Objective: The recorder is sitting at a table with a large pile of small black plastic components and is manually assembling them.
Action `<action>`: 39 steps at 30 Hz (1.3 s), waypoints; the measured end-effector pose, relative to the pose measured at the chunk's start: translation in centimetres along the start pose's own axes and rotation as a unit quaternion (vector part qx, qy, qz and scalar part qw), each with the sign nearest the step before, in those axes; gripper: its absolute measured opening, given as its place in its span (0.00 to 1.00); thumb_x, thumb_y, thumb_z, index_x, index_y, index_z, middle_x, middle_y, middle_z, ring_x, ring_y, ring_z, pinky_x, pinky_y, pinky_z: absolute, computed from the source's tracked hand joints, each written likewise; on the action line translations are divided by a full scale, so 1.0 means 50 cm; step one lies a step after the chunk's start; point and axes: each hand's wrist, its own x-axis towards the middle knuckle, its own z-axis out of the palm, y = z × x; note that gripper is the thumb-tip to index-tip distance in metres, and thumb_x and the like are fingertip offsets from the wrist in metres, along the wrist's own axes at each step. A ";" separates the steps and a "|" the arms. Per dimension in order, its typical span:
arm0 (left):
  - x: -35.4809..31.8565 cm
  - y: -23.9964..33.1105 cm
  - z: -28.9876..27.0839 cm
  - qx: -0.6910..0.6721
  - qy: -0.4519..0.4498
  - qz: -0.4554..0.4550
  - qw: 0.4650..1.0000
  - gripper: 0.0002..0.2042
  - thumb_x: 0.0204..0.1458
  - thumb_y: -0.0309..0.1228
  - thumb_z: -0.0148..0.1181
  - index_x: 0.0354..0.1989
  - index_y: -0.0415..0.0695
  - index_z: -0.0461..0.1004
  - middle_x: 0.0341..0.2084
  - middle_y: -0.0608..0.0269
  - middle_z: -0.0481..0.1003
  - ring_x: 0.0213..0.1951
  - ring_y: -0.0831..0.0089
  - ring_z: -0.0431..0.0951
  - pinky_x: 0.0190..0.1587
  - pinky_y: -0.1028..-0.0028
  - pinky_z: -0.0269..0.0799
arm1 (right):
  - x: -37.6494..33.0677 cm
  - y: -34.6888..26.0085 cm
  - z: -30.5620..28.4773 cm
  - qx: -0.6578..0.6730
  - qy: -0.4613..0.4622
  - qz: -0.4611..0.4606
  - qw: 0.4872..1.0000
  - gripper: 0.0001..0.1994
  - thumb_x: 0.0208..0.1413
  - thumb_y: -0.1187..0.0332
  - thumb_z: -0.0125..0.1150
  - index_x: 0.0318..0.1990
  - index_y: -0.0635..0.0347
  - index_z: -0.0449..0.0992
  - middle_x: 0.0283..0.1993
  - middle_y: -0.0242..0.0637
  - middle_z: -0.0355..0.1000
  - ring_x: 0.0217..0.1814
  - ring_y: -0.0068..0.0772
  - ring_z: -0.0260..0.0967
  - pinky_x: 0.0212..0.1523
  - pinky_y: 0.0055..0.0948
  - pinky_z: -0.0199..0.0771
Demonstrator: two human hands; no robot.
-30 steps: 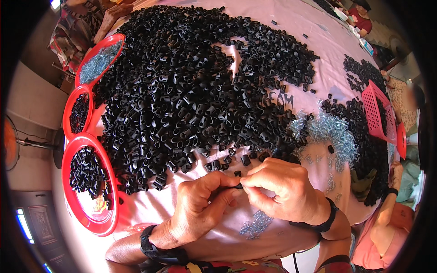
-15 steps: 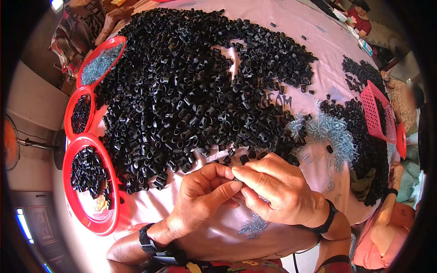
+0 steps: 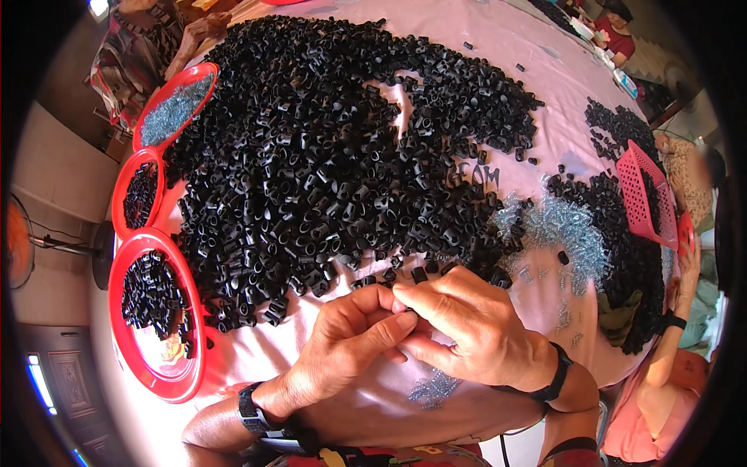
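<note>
Both hands meet at the near edge of a wide heap of small black hollow plastic pieces (image 3: pixel 327 156). My left hand (image 3: pixel 350 331) is closed, its thumb and forefinger pinching a small black plastic piece (image 3: pixel 410 310) that the fingers mostly hide. From the other side my right hand (image 3: pixel 482 331) is closed on the same piece, thumb and fingertips pressed together. Just beyond the fingertips lie a few loose black pieces (image 3: pixel 420 274). Small bluish metal springs (image 3: pixel 572 233) are scattered right of the heap, and a smaller patch of springs (image 3: pixel 433 389) lies below my hands.
Along the left edge stand a red tray of black parts (image 3: pixel 124 373), a smaller red tray (image 3: pixel 118 210) and a red tray of springs (image 3: pixel 208 75). A pink basket (image 3: pixel 642 198) and a crumpled dark cloth (image 3: pixel 620 317) are at right. Other people sit around the pink-covered table (image 3: pixel 529 93).
My hands stay together, with only slight shifts of the fingers; the right fingertips have lowered a little. At right, a co-worker's arm has reached up to a red dish.
</note>
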 end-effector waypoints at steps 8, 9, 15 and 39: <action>0.001 -0.007 -0.004 -0.009 -0.021 0.005 1.000 0.11 0.71 0.31 0.59 0.54 0.39 0.77 0.44 0.68 0.81 0.43 0.83 0.79 0.43 0.79 0.79 | 0.004 0.000 0.004 -0.007 0.016 -0.002 1.000 0.27 0.42 0.75 0.79 0.54 0.65 0.80 0.43 0.39 0.77 0.39 0.40 0.76 0.38 0.35 0.82; 0.001 -0.007 -0.004 -0.009 -0.017 0.002 1.000 0.12 0.71 0.31 0.59 0.56 0.38 0.77 0.45 0.67 0.81 0.43 0.82 0.79 0.44 0.79 0.80 | 0.004 0.002 0.003 -0.008 0.016 -0.002 1.000 0.27 0.42 0.75 0.79 0.54 0.65 0.80 0.43 0.39 0.77 0.39 0.40 0.76 0.38 0.35 0.82; -0.002 0.000 -0.006 0.002 -0.043 -0.006 0.999 0.15 0.72 0.33 0.56 0.60 0.36 0.77 0.46 0.66 0.80 0.43 0.82 0.80 0.45 0.78 0.81 | 0.002 0.015 -0.002 -0.019 0.027 -0.013 0.999 0.26 0.41 0.75 0.79 0.52 0.66 0.80 0.42 0.41 0.78 0.37 0.41 0.77 0.36 0.36 0.82; -0.005 0.005 0.002 0.034 -0.009 -0.030 0.999 0.14 0.73 0.31 0.54 0.53 0.32 0.80 0.45 0.55 0.84 0.41 0.72 0.85 0.46 0.72 0.84 | -0.002 0.017 0.009 -0.055 0.019 -0.049 0.997 0.26 0.38 0.75 0.80 0.50 0.69 0.81 0.38 0.43 0.78 0.31 0.40 0.75 0.31 0.34 0.77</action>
